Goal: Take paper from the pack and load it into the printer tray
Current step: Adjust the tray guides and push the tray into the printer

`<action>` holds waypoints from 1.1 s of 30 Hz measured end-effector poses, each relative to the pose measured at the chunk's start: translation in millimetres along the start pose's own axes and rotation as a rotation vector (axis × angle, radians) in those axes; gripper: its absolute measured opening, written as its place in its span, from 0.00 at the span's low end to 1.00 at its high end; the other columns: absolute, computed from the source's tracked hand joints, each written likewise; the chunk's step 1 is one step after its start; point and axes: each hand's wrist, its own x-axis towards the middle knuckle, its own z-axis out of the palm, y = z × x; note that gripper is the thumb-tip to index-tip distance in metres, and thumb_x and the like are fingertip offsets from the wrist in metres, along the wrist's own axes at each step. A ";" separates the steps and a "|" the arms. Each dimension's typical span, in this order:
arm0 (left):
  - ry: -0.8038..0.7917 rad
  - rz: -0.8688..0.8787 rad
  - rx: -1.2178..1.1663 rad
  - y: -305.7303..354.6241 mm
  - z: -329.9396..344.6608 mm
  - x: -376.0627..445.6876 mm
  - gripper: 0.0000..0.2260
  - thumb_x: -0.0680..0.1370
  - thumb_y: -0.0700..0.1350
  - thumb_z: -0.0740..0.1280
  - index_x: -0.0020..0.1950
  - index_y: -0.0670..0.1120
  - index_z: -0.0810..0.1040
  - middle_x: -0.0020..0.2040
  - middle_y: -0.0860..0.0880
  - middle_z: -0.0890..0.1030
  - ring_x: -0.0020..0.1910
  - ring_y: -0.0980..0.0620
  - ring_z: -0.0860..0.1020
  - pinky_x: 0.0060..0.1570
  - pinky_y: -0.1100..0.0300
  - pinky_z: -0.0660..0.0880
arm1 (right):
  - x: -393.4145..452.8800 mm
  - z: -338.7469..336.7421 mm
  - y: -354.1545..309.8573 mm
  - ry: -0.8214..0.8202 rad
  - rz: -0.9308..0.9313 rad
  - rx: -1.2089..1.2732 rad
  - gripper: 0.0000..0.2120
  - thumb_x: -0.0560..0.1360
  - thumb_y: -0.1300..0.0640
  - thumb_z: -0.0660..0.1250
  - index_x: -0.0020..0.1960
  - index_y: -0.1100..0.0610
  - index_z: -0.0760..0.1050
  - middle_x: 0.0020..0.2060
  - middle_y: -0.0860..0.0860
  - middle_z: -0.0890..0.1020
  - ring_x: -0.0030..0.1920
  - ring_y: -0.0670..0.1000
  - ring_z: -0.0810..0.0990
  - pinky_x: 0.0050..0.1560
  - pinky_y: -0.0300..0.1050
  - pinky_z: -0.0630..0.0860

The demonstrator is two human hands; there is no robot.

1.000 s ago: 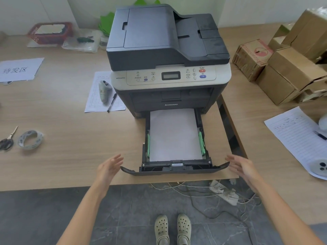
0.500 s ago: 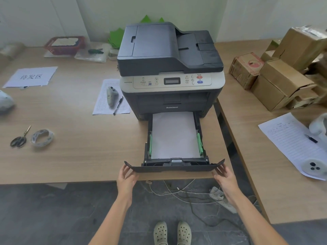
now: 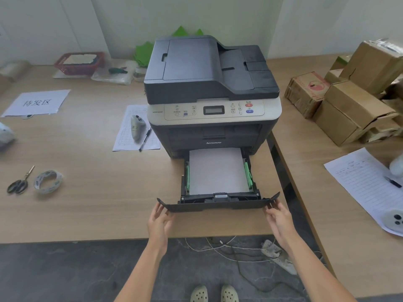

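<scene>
The white paper [image 3: 218,171] lies flat in the printer tray [image 3: 218,204], which is pulled out from the bottom of the printer [image 3: 212,94] on the tabletop [image 3: 87,203]. The left hand [image 3: 160,223] touches the tray's left front corner, its grip wide. The right hand [image 3: 279,221] touches the right corner, its grip wide too. Scissors [image 3: 18,183] lie far left.

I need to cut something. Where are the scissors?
The scissors lie at the table's far left, just left of the tape roll.
</scene>
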 end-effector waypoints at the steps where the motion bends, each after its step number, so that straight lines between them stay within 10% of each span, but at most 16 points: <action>1: 0.007 -0.009 -0.042 0.7 3.7 3.6 0.28 0.73 0.25 0.55 0.71 0.43 0.66 0.69 0.43 0.71 0.63 0.43 0.73 0.64 0.50 0.70 | 2.9 3.5 -3.5 -0.008 0.024 0.120 0.21 0.75 0.74 0.53 0.66 0.62 0.67 0.56 0.55 0.76 0.62 0.55 0.73 0.69 0.48 0.67; 9: 0.038 0.016 -0.264 9.4 40.0 35.0 0.27 0.75 0.26 0.52 0.73 0.42 0.62 0.72 0.42 0.67 0.62 0.45 0.72 0.67 0.47 0.69 | 29.5 36.5 -18.2 0.029 0.008 0.678 0.13 0.76 0.63 0.53 0.57 0.61 0.72 0.48 0.56 0.77 0.53 0.54 0.76 0.57 0.49 0.73; 18: 0.111 0.072 -0.100 24.5 82.4 72.6 0.29 0.74 0.27 0.60 0.74 0.44 0.62 0.70 0.46 0.71 0.55 0.51 0.76 0.63 0.61 0.68 | 68.3 82.2 -38.9 0.106 -0.054 0.050 0.28 0.76 0.72 0.54 0.74 0.58 0.58 0.68 0.56 0.70 0.68 0.55 0.68 0.72 0.47 0.61; 24: 0.062 0.092 -0.181 40.6 97.2 106.0 0.28 0.73 0.28 0.58 0.72 0.43 0.64 0.58 0.47 0.74 0.48 0.54 0.77 0.56 0.61 0.75 | 98.2 96.4 -58.2 0.057 -0.033 0.057 0.33 0.74 0.77 0.52 0.74 0.55 0.56 0.71 0.56 0.66 0.70 0.55 0.66 0.70 0.47 0.62; 33: 0.091 0.009 -0.331 43.7 103.8 125.8 0.23 0.70 0.29 0.54 0.64 0.41 0.71 0.64 0.43 0.72 0.63 0.44 0.73 0.53 0.55 0.79 | 121.2 106.5 -57.8 0.111 -0.048 -0.068 0.32 0.75 0.76 0.52 0.74 0.54 0.56 0.71 0.54 0.68 0.69 0.53 0.67 0.72 0.48 0.62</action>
